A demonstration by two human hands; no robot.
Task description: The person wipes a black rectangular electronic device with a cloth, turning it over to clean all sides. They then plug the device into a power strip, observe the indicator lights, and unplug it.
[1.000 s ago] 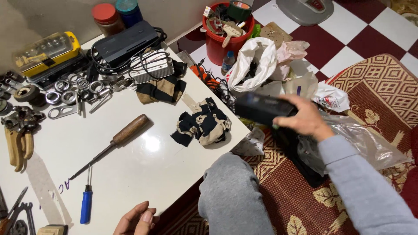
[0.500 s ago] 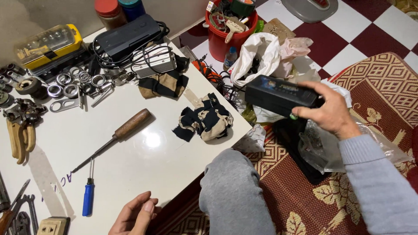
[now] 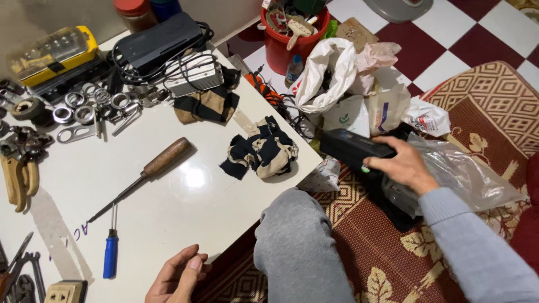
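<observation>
1. White and glossy, the worktop (image 3: 168, 191) fills the left half of the view, and a red patterned rug (image 3: 393, 264) with a checkered floor (image 3: 466, 28) beyond it lies on the right.
2. At the far left there are yellow-handled pliers (image 3: 19, 179), metal rings (image 3: 84, 106) and a yellow case (image 3: 53, 53); they lie as they did a second ago.
3. A blue screwdriver (image 3: 110, 255) and a wooden-handled tool (image 3: 149, 168) lie near the middle of the worktop, and no hand touches them.
4. The left hand (image 3: 177, 278) rests at the near edge of the worktop, fingers loosely curled and holding nothing. It has hardly moved since the earlier pictures.
5. A striped rag (image 3: 261, 151) lies near the right edge of the worktop, and the person's grey knee (image 3: 297, 235) is below it.
6. The main change is on the right: the right hand (image 3: 401, 165) grips a black box-shaped device (image 3: 351, 148). Half a second ago it held this device higher and clear of the floor things; now the device is lower, just beside the clear plastic bag (image 3: 466, 174) and off the worktop, over the rug.
7. I judge that the device is going down toward the bag or a dark object under it, but I cannot tell which.
8. White bags (image 3: 331, 73) and a red bucket (image 3: 283, 47) behind have not changed.
</observation>
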